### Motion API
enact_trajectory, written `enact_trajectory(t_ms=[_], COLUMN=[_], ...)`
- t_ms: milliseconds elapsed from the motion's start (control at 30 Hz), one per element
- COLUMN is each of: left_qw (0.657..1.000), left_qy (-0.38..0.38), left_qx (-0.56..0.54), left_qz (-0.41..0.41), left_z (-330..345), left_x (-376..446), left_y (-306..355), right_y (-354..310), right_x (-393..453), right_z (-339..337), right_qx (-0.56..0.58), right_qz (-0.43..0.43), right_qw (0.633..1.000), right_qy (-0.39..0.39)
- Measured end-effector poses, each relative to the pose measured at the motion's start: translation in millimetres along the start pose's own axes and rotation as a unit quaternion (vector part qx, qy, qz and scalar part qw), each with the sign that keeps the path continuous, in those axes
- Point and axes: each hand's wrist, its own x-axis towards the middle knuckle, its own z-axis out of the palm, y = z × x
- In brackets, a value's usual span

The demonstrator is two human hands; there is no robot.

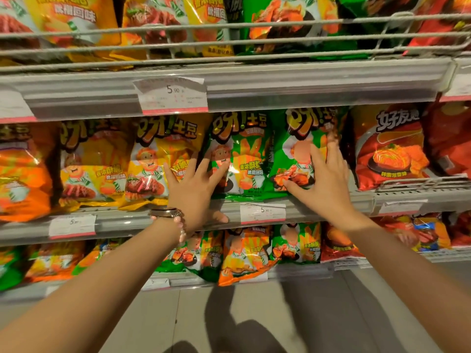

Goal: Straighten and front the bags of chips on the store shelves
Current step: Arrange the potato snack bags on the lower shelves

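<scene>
Store shelves (254, 87) hold mostly upright rows as spread fingers of the left hand (193, 184) and right hand (328, 182) press two green chip bags (239, 154), while the tumbled lower row (242, 253) beneath the fingers apparently awaits fronting.

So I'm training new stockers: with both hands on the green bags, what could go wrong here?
The left hand and right hand press flat on the two green bags, which could crush chips. The right green bag leans, so it might tip forward. The wristwatch could snag the price tag.
</scene>
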Motion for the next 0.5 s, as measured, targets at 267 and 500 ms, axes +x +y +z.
enact_trajectory(t_ms=[267,500], left_qw=[1.000,0.990], left_qy=[0.022,0.102], left_qx=[-0.007,0.020], left_qz=[0.019,0.092], left_z=[-1.1,17.2], left_x=[-12.6,-52.3], left_y=[-6.6,-34.4], right_y=[-24.1,-43.3], right_x=[-41.4,-111.1], right_z=[17.1,75.2], right_qx=[0.138,0.093], right_qz=[-0.152,-0.312], right_qw=[0.967,0.945], right_qy=[0.150,-0.035])
